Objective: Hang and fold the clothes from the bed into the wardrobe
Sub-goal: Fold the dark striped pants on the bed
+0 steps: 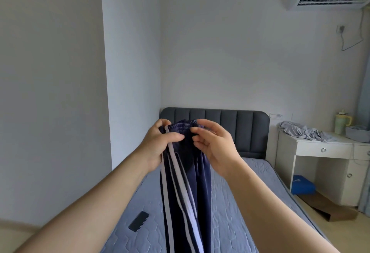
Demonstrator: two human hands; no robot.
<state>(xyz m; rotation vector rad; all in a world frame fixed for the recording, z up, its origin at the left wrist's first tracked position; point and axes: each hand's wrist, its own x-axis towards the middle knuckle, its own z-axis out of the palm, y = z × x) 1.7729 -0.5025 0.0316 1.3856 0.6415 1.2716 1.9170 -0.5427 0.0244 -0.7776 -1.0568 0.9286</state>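
Left hand (160,142) clamping striped navy trousers (188,182) at waistband; right hand (214,146) pinching waistband alongside, remaining fingers loosely curled, above bed (240,192).

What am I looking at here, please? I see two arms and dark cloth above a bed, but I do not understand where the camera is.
No machine here: a person works with bare hands, and the single camera sits on the head, looking forward and down. The left hand grips the waistband of dark blue trousers with white side stripes; the right hand pinches it too with its fingers. The legs hang over the bed. A dark phone lies on the bed. At the right, crumpled grey cloth lies on a white desk. No wardrobe shows.
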